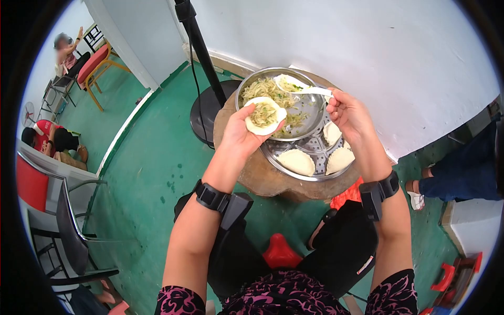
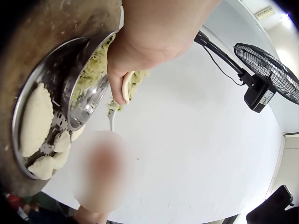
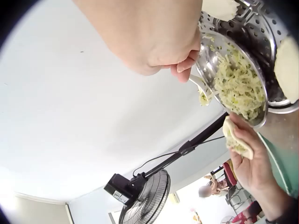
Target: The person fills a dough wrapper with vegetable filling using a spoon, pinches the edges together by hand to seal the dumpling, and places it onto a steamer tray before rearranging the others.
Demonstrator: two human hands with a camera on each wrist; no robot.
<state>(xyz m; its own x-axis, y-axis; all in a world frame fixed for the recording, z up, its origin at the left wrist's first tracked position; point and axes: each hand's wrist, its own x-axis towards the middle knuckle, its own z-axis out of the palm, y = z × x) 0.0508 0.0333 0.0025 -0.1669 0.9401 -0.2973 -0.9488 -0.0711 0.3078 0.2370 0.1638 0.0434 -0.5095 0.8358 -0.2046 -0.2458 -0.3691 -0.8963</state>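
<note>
Above the round steel bowl (image 1: 318, 113), a round white dough wrapper (image 1: 255, 129) is held by the left hand's (image 1: 239, 134) curled fingers; a white plastic spoon (image 1: 315, 91) is pinched by the right (image 1: 354, 118).

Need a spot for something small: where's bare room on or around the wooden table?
Wooden table: bare wood left-front, between the tray's rim and table edge. Floor: green patch between the fan stand's base and metal chair. Crowded: the tray, with dumplings and the overlapping bowl; left hand and right hand hover at the bowl's sides.
</note>
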